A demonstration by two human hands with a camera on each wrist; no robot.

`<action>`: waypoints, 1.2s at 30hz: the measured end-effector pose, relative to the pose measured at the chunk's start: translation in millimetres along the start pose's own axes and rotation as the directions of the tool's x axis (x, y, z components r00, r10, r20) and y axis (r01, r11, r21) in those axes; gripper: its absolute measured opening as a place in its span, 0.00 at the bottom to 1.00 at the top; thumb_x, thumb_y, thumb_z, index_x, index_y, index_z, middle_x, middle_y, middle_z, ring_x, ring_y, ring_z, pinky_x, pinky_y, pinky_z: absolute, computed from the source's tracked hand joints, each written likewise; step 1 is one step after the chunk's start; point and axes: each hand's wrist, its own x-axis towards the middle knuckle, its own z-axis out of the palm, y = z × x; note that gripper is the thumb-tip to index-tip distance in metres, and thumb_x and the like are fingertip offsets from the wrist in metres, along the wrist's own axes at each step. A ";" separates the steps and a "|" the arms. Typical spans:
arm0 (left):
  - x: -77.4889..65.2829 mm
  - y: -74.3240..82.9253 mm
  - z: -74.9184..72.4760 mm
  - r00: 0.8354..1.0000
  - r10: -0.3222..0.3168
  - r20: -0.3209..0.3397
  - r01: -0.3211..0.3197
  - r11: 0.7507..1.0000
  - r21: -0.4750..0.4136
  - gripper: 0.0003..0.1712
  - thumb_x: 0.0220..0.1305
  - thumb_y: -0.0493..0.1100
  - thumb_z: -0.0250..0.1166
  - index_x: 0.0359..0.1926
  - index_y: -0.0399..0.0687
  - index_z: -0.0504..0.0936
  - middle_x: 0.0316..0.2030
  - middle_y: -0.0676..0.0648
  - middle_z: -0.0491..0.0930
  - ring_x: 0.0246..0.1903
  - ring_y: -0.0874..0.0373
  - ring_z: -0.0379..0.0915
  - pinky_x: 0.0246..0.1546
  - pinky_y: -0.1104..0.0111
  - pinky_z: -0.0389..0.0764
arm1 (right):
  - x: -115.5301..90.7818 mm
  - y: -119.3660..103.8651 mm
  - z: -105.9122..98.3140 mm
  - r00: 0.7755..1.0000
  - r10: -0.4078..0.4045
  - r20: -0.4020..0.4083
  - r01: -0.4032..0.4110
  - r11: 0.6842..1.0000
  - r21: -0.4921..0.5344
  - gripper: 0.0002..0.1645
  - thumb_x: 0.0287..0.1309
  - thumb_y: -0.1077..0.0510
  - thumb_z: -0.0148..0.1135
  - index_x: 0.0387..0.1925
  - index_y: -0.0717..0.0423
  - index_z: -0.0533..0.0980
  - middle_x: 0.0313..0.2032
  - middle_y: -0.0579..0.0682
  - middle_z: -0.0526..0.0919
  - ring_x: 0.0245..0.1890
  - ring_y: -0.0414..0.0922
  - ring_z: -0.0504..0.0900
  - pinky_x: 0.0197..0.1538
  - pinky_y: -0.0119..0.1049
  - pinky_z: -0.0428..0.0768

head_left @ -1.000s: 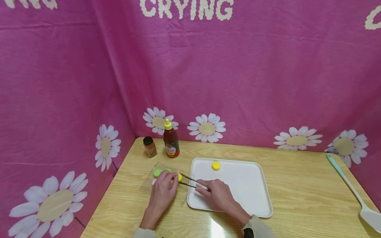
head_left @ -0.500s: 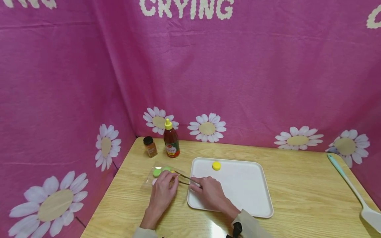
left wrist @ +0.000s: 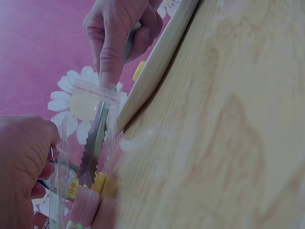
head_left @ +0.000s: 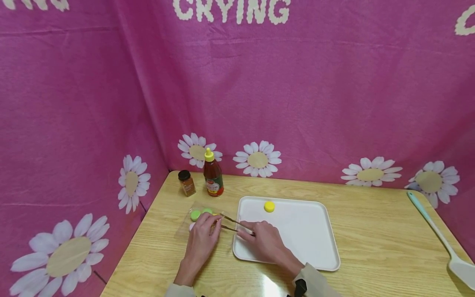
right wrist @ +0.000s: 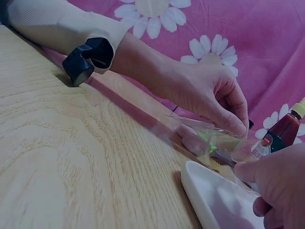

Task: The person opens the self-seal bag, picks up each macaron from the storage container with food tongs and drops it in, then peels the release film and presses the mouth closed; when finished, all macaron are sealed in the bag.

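My left hand (head_left: 202,237) pinches the edge of a clear plastic bag (left wrist: 97,90) by its mouth. Inside the bag lie green macarons (head_left: 195,215), a pink macaron (left wrist: 85,206) and a yellow macaron (left wrist: 98,182). My right hand (head_left: 263,239), over the left side of the white tray (head_left: 304,231), grips metal tongs (left wrist: 95,138) with serrated edges. Their tips reach into the bag mouth, right at the yellow macaron, which my left fingers mostly hide in the head view. Another yellow macaron (head_left: 269,206) sits near the tray's far edge.
Behind the bag stand a small spice jar (head_left: 186,183) with a black lid and a red sauce bottle (head_left: 213,177) with a yellow cap. A long spatula (head_left: 441,239) lies along the table's right side. Pink cloth (head_left: 297,103) hangs at the back and left.
My right hand and the tongs have shifted left, deeper into the bag mouth. The yellow macaron seen by the tong tips has gone left behind my left fingers. My left hand stays put.
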 end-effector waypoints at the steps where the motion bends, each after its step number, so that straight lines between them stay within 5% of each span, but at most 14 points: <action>1: -0.1 -0.1 0.1 1.000 -0.002 0.002 0.002 1.000 -0.001 0.04 0.62 0.35 0.76 0.38 0.42 0.90 0.32 0.52 0.78 0.31 0.62 0.73 0.29 0.70 0.78 | -1.5 0.2 -1.2 1.000 0.001 -0.003 -0.001 1.000 0.001 0.23 0.69 0.38 0.65 0.58 0.42 0.86 0.13 0.39 0.76 0.26 0.38 0.80 0.28 0.39 0.76; 7: -1.2 -0.1 0.5 1.000 -0.011 0.013 0.011 1.000 -0.004 0.03 0.62 0.35 0.76 0.38 0.42 0.90 0.32 0.52 0.78 0.29 0.64 0.71 0.27 0.73 0.78 | -14.0 1.4 -11.8 0.999 0.036 -0.022 -0.035 0.999 0.013 0.25 0.66 0.38 0.68 0.57 0.44 0.86 0.15 0.35 0.79 0.28 0.39 0.83 0.29 0.40 0.77; 19: -0.1 -1.1 -1.9 0.999 -0.038 0.009 0.038 0.999 -0.018 0.05 0.61 0.34 0.76 0.39 0.41 0.91 0.33 0.51 0.79 0.27 0.65 0.71 0.27 0.72 0.78 | -37.4 12.5 -33.5 0.990 0.130 -0.053 -0.126 0.990 0.069 0.24 0.62 0.39 0.72 0.56 0.42 0.87 0.14 0.31 0.74 0.22 0.31 0.70 0.28 0.34 0.71; 36: -0.1 0.5 -0.4 0.998 -0.053 0.031 0.054 0.998 -0.023 0.05 0.62 0.34 0.76 0.39 0.41 0.91 0.33 0.51 0.79 0.26 0.67 0.68 0.26 0.74 0.76 | -53.5 27.9 -57.4 0.975 0.199 -0.097 -0.191 0.978 0.081 0.25 0.61 0.42 0.74 0.58 0.44 0.86 0.14 0.33 0.66 0.20 0.32 0.65 0.28 0.33 0.68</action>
